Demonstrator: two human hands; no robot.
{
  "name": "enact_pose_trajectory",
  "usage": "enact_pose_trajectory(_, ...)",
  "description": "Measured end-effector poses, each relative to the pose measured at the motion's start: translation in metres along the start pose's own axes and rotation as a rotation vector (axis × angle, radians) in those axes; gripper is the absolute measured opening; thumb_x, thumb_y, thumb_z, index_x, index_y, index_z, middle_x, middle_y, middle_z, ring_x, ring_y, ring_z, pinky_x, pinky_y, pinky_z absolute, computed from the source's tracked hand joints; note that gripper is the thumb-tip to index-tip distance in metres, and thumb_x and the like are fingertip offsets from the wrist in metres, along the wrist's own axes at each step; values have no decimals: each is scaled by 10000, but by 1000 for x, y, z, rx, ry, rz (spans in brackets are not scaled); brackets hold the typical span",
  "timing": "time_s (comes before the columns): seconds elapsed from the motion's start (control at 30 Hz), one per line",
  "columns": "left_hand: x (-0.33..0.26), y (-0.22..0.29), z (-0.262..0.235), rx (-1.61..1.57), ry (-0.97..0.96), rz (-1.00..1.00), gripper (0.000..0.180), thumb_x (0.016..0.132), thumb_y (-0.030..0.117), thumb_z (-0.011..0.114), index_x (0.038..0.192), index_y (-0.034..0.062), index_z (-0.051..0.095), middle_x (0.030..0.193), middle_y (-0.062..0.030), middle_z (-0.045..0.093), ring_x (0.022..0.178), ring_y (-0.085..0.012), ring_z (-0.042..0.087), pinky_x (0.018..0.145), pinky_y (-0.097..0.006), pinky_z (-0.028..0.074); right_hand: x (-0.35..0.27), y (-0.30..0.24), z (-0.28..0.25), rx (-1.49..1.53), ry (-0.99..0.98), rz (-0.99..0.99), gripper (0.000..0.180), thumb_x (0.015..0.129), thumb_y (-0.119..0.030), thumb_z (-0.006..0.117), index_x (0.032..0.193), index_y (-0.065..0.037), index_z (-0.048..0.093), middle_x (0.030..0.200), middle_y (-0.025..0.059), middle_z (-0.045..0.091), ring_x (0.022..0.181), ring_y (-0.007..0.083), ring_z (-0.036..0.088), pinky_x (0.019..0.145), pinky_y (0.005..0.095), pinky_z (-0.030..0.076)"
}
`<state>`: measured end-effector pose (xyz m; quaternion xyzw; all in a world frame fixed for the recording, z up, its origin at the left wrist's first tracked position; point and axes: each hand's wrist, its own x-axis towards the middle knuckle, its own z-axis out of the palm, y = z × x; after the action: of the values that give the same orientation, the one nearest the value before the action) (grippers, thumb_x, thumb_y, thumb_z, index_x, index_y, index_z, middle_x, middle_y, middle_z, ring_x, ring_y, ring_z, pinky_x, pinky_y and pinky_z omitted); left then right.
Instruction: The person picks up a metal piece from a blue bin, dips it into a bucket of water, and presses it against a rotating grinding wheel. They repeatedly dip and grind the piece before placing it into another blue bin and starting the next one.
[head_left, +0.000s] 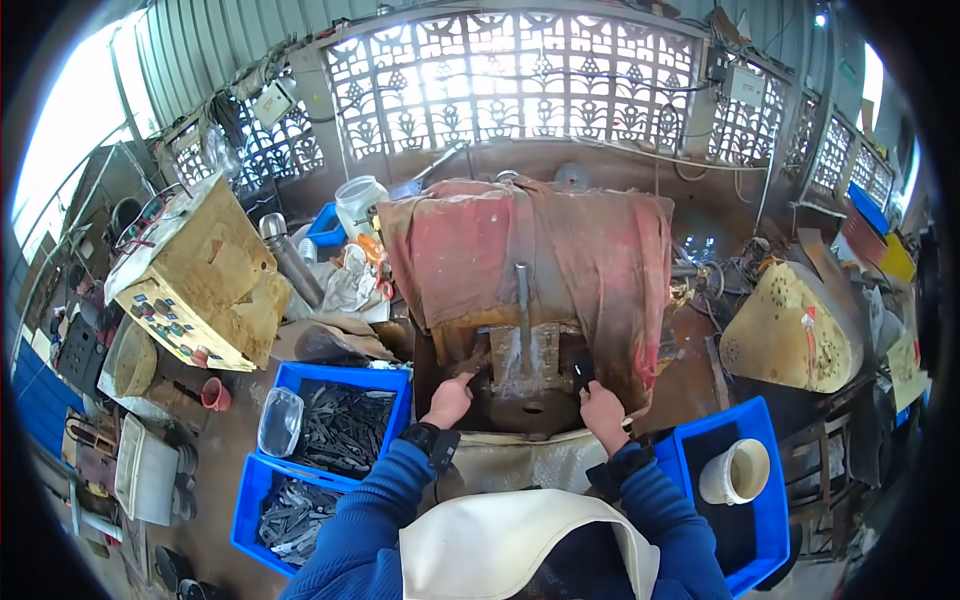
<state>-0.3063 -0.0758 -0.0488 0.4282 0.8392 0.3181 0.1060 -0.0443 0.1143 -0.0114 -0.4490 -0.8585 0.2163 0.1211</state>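
My right hand [603, 412] is closed on a small dark flat piece [583, 370], which sticks up past the fingertips at the right side of a machine's opening. On the opening's left side, my left hand [449, 402] is curled with its fingers together; anything between them is too small to make out. Between the hands lies a dark round disc [520, 416] with a hole. Behind it a wet-looking metal block [527, 355] stands under an upright pipe [523, 290]. Stained red cloth [450, 250] drapes over the machine and hangs down both sides.
At my left, one blue bin [340, 375] holds dark strips and a clear tub [281, 422]; a nearer blue bin [243, 515] holds greyer strips. A blue bin [768, 480] at my right contains a whitish bucket [738, 472]. A yellowish control box [205, 275] stands far left.
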Motion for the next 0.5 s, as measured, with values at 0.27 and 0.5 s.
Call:
enact_pose_trajectory(0.27,-1,2,-2,6,3,-14,356,803,68,556,1148,87,641,907,-229,670,896,-398,639,795,-480,505,2,-1,1,-34,-5,35,239,924,-300,533,936,-68,590,846,212,675,841,416,655,715,539,511)
enact_pose_trajectory(0.5,-2,4,-1,23,63,27,414,804,67,557,1211,117,616,921,-230,671,903,-397,639,800,-482,505,1,-2,-1,-23,-8,46,239,923,-301,533,923,-69,591,855,211,676,850,417,653,718,539,510)
